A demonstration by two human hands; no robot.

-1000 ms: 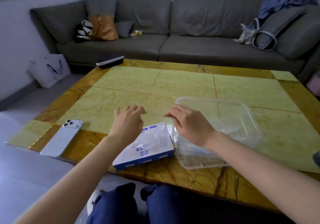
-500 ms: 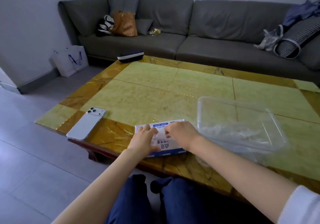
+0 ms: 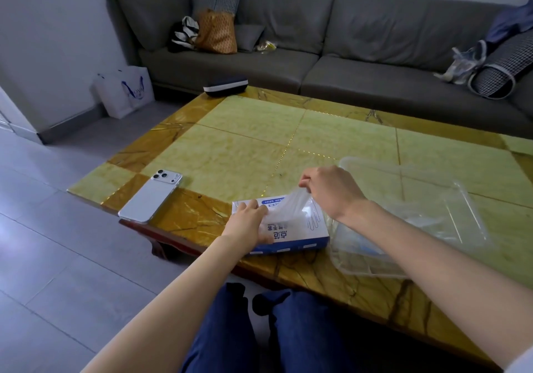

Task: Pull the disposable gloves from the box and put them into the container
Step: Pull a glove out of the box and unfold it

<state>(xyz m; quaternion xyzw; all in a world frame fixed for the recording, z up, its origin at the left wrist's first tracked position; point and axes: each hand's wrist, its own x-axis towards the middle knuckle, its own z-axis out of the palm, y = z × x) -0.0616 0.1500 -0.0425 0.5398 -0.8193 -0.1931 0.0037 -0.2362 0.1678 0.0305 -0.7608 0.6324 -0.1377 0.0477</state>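
Barely visible glove (image 3: 290,204) over box (image 3: 305,235)

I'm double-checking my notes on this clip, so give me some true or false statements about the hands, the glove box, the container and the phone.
1. The right hand pinches a glove that is partly out of the box. True.
2. The left hand is raised well above the box. False: it rests on the box's left end.
3. The phone lies inside the container. False: it lies on the table, camera side up, left of the box.
4. The container sits on the table to the right of the box. True.
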